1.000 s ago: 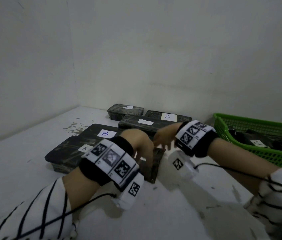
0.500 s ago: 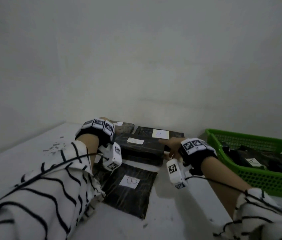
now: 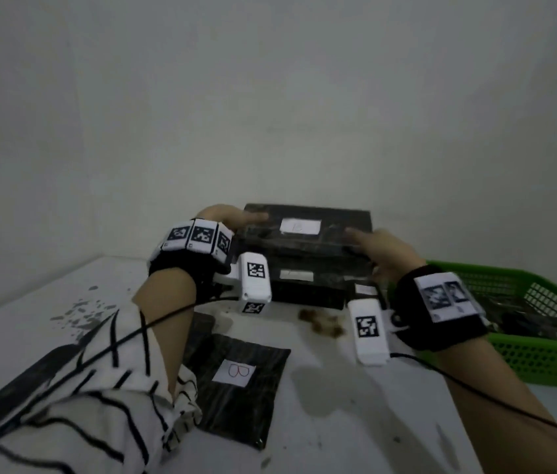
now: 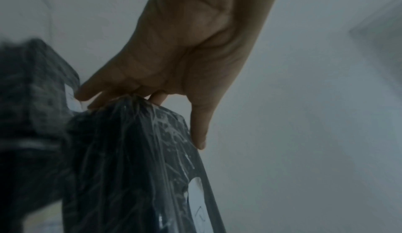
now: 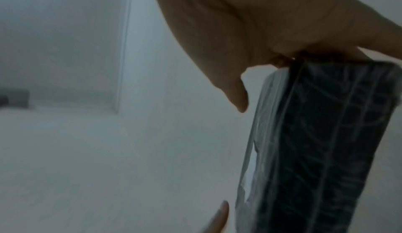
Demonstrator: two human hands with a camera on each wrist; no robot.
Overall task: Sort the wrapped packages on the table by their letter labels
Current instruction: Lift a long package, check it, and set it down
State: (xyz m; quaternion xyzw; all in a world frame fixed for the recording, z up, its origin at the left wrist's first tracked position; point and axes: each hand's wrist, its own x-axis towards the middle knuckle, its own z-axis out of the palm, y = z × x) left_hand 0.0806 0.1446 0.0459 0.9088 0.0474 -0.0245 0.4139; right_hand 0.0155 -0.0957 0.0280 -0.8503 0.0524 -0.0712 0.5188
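Left grip: the left hand (image 3: 225,217) grips the left end of a black wrapped package (image 3: 308,230), thumb along its top edge and fingers (image 4: 104,92) bunched at the end of the wrapping, as the left wrist view shows.
Right grip: the right hand (image 3: 383,251) grips the right end of the same package, thumb (image 5: 237,95) apart from the wrapping on one side and the other fingers hidden behind the pack.
Held package: carried level between both hands, raised above the desk (image 3: 338,422) and above a second black package (image 3: 308,282) near the far wall.
Held package label: a white slip on top; the letter is too blurred to read.
Second package label: a white slip on its near face, with no letter legible.
Flat package (image 3: 236,381): lies on the desk close to the person, partly under the striped sleeve (image 3: 75,422) of the left arm.
Flat package label: a white slip with a red letter B.
Green basket (image 3: 526,354): on the right of the desk, holding dark packages whose labels cannot be made out; its right side is cut off.
Desk marks: brown crumbs (image 3: 321,323) in front of the stack and dark flecks (image 3: 78,316) at the left.
Wristbands: black bands with square black-and-white code tags on both wrists.
Hard to see: both wrist views are dim and blurred.
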